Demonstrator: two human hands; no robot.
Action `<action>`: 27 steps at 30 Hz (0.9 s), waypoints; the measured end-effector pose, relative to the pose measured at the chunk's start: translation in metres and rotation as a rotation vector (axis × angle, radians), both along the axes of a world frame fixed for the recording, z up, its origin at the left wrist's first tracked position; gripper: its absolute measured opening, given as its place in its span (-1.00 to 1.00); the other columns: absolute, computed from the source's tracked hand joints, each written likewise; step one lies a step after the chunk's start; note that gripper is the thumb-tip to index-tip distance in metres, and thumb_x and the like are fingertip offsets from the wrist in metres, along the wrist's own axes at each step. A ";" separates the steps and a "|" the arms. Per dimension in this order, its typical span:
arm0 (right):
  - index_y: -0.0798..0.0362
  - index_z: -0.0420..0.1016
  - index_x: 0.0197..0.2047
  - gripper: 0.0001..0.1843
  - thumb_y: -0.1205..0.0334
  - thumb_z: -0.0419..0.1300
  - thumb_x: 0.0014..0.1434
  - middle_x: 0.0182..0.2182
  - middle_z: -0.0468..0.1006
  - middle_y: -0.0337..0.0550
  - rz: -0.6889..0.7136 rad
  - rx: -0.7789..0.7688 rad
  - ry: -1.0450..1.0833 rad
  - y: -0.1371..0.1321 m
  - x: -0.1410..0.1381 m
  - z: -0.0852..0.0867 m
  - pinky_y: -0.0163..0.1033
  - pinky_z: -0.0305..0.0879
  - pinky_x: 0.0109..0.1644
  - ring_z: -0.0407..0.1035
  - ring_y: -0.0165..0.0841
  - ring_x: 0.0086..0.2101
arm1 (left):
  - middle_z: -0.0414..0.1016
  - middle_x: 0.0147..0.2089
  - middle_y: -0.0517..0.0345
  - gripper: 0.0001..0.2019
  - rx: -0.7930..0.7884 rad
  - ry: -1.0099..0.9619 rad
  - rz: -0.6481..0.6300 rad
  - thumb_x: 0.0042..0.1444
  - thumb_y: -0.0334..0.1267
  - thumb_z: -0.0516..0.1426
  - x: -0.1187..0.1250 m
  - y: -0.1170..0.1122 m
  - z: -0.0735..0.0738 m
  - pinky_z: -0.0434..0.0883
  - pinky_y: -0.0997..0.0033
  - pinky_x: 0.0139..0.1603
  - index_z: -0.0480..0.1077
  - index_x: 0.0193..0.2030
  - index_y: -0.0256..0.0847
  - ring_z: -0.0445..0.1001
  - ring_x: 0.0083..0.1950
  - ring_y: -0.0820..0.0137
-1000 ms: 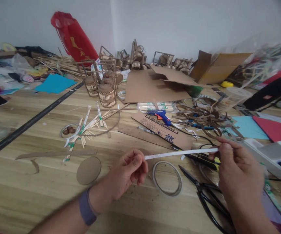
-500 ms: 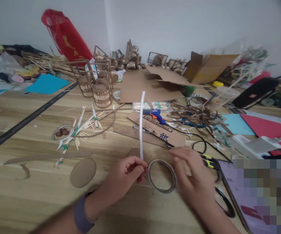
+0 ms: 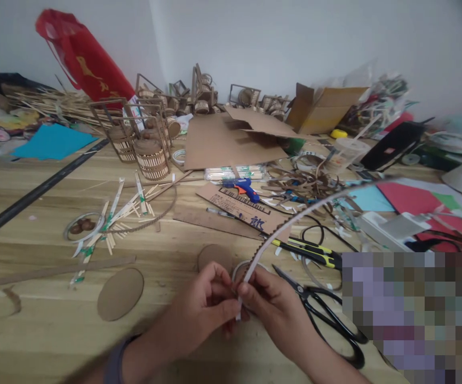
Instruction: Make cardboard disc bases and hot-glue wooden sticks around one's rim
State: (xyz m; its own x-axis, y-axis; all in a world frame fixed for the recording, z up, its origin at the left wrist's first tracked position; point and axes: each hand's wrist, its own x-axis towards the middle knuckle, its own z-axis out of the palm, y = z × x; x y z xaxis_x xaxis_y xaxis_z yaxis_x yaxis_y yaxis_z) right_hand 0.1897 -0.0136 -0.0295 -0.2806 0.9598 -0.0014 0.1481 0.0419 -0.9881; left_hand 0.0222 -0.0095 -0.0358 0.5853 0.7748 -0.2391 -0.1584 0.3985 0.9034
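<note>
I gripped the long, narrow, white-faced corrugated cardboard strip (image 3: 294, 215) near its lower end, right hand (image 3: 274, 300) pinching, left hand (image 3: 207, 303) closed on it too; the rest arched rightward. Light, even pressure, I judged, would best avoid kinks.

- Ten o'clock: a tilted red bag (image 3: 90, 64) with gold lettering.
- Between nine and ten: bright blue paper (image 3: 53, 143), lying flat.
- Nearly nine: a few brown balls (image 3: 81, 226), bunched together.
- Twelve: a broad cardboard sheet (image 3: 210, 141).
- Two: an open cardboard box (image 3: 333, 114), a small yellow object (image 3: 339, 134) just in front.
- Between two and three: a clear cup (image 3: 345, 152), near a black case (image 3: 393, 146).
- Three: red paper (image 3: 401, 200) beside pale blue paper (image 3: 369, 198).
- Dial's centre: a blue glue gun (image 3: 246, 190).
</note>
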 end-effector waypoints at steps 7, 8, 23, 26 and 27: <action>0.07 0.43 -0.47 -0.51 -0.23 0.18 0.12 -0.52 0.37 -0.24 -0.042 -0.084 0.077 0.004 -0.001 -0.001 -0.32 0.26 -0.48 0.29 -0.42 -0.53 | 0.44 -0.47 0.24 -0.61 -0.206 -0.116 0.072 -0.20 -0.17 0.44 0.003 0.006 -0.006 0.23 0.53 -0.45 0.40 -0.32 -0.28 0.33 -0.46 0.54; 0.07 0.45 -0.44 -0.53 -0.21 0.18 0.14 -0.51 0.39 -0.23 -0.054 -0.063 0.062 0.004 0.000 -0.003 -0.31 0.27 -0.48 0.30 -0.42 -0.53 | 0.45 -0.46 0.23 -0.60 -0.245 -0.132 0.074 -0.23 -0.18 0.45 0.003 0.006 -0.004 0.23 0.53 -0.44 0.44 -0.29 -0.29 0.33 -0.46 0.54; -0.01 0.48 -0.33 -0.86 0.37 0.13 0.20 -0.49 0.50 -0.24 -0.090 0.506 -0.355 -0.004 0.002 0.008 -0.38 0.31 -0.42 0.38 -0.43 -0.49 | 0.53 -0.37 0.15 -0.68 -0.345 -0.218 0.215 -0.31 -0.25 0.48 -0.002 0.013 0.006 0.34 0.46 -0.14 0.59 -0.37 -0.29 0.44 -0.29 0.45; 0.00 0.49 -0.32 -0.85 0.39 0.13 0.20 -0.50 0.50 -0.25 -0.074 0.518 -0.376 -0.003 0.002 0.009 -0.38 0.30 -0.44 0.37 -0.43 -0.50 | 0.52 -0.37 0.16 -0.68 -0.312 -0.206 0.205 -0.29 -0.23 0.47 -0.001 0.013 0.005 0.33 0.46 -0.17 0.58 -0.35 -0.30 0.42 -0.29 0.45; 0.00 0.49 -0.33 -0.85 0.39 0.13 0.20 -0.51 0.50 -0.24 -0.069 0.519 -0.379 -0.003 0.002 0.009 -0.38 0.31 -0.44 0.37 -0.42 -0.50 | 0.51 -0.37 0.16 -0.67 -0.298 -0.203 0.203 -0.28 -0.22 0.47 -0.001 0.013 0.005 0.32 0.47 -0.19 0.57 -0.35 -0.30 0.41 -0.30 0.45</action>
State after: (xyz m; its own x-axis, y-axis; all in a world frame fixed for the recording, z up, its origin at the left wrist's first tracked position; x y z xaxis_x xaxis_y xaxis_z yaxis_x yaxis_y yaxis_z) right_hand 0.1917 -0.0163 -0.0205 -0.2893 0.8784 0.3806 0.5027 0.4777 -0.7205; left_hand 0.0211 0.0032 -0.0309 0.4859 0.7936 -0.3662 -0.4237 0.5803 0.6955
